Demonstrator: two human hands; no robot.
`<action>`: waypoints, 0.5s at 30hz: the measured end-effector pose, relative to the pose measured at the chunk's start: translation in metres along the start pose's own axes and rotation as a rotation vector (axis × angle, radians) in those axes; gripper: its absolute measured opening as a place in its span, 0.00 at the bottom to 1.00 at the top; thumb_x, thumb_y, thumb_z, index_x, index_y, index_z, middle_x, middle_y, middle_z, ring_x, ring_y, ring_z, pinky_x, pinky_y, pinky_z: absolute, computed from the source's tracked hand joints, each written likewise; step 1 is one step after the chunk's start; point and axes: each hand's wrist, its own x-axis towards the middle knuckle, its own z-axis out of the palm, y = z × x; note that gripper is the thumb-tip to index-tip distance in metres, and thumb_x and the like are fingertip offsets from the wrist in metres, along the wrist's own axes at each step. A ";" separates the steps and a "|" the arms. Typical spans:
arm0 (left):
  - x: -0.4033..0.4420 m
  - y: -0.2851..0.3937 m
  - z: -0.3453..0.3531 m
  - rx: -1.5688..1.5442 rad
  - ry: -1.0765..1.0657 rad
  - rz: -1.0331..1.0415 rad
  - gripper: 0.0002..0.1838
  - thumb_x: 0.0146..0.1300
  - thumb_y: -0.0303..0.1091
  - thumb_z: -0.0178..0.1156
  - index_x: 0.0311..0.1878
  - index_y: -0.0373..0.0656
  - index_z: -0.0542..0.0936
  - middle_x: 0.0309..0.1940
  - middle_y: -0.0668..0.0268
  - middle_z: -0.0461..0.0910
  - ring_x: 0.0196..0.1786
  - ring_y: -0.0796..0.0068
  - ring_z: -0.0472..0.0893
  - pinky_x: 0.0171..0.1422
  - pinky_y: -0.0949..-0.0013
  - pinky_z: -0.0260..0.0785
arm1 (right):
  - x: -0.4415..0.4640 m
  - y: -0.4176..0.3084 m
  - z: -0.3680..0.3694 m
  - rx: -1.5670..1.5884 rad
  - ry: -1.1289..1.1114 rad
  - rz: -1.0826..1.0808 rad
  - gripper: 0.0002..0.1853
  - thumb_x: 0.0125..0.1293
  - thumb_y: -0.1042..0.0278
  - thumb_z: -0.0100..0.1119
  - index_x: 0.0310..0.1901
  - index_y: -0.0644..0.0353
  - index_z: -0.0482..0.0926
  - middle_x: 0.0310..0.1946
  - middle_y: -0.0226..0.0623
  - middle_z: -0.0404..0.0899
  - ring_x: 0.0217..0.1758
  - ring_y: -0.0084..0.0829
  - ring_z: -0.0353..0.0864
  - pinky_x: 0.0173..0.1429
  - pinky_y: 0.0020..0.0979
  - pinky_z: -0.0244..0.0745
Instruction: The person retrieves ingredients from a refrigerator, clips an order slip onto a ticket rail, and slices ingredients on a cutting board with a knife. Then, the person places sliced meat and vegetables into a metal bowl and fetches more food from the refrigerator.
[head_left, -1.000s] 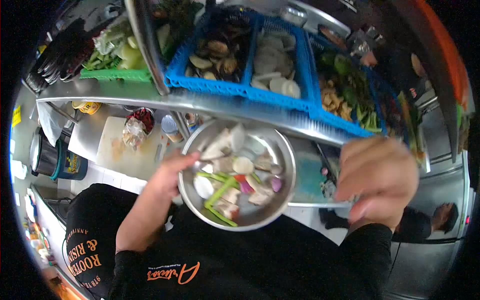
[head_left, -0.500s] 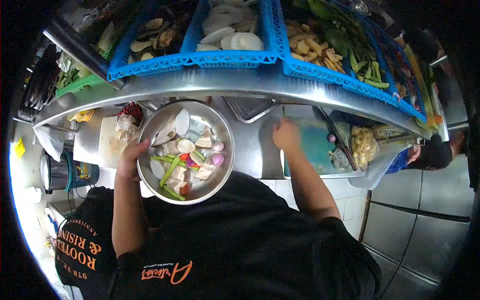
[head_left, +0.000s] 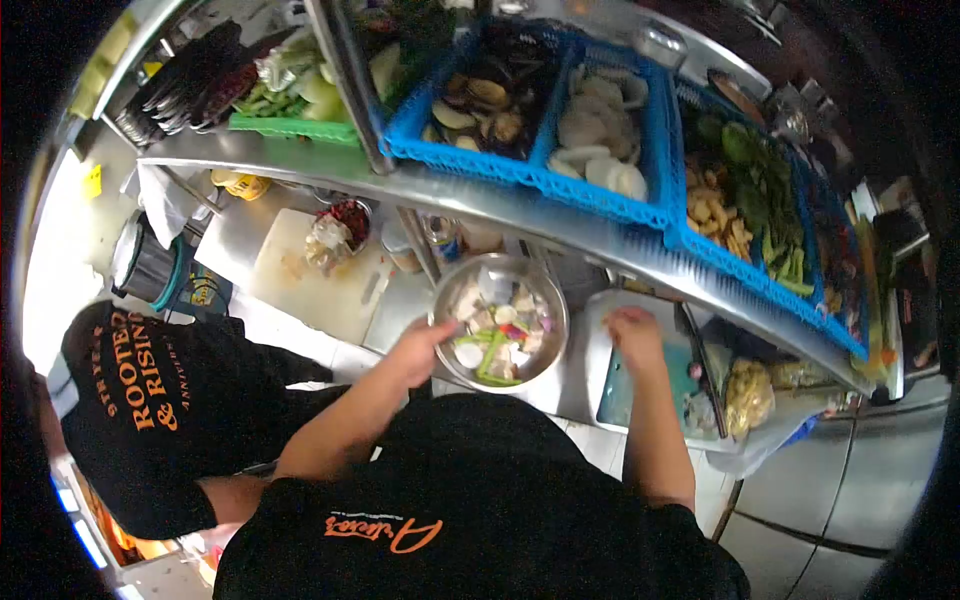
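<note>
My left hand (head_left: 418, 352) grips the left rim of a steel bowl (head_left: 553, 362). In the bowl lie pale chunks, white slices, green bean pieces (head_left: 490, 355), something red and a small purple onion. Over the back left of a teal cutting board (head_left: 650, 392) is my right hand (head_left: 632, 328), its fingers bent and close together; whether anything small is between them cannot be made out. A dark long tool (head_left: 703, 365), a small purple onion and a clear plastic bag (head_left: 700, 412) are at the right of the board.
Above the counter, a steel shelf (head_left: 460, 205) carries blue baskets (head_left: 545, 178) of cut vegetables and a green basket (head_left: 290, 127). A white cutting board (head_left: 300, 290) with a bagged item lies left. A co-worker in a black shirt (head_left: 190, 420) stands at my left.
The bowl first moved left, then back right and away from me, still in my left hand. My right hand swung down from the right to the teal board. The co-worker at left shows more.
</note>
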 end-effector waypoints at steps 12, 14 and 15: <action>-0.034 0.017 0.004 -0.118 -0.205 0.082 0.22 0.71 0.36 0.54 0.61 0.30 0.70 0.55 0.51 0.78 0.55 0.59 0.80 0.62 0.56 0.73 | -0.151 -0.319 -0.005 -0.527 -0.158 -1.113 0.10 0.57 0.71 0.64 0.41 0.61 0.84 0.31 0.44 0.84 0.31 0.38 0.84 0.38 0.35 0.78; -0.051 0.027 0.008 -0.121 -0.208 0.129 0.22 0.71 0.35 0.54 0.61 0.29 0.70 0.53 0.51 0.79 0.54 0.61 0.80 0.61 0.58 0.74 | -0.135 -0.358 0.010 -0.588 0.015 -1.038 0.11 0.61 0.68 0.59 0.42 0.65 0.82 0.32 0.46 0.84 0.32 0.40 0.84 0.39 0.35 0.78; -0.050 0.028 0.011 -0.098 -0.202 0.144 0.22 0.71 0.35 0.54 0.61 0.29 0.70 0.53 0.51 0.79 0.54 0.61 0.80 0.62 0.58 0.73 | -0.113 -0.373 0.007 -0.714 0.026 -1.090 0.13 0.62 0.65 0.58 0.42 0.65 0.82 0.35 0.49 0.84 0.36 0.41 0.84 0.43 0.38 0.78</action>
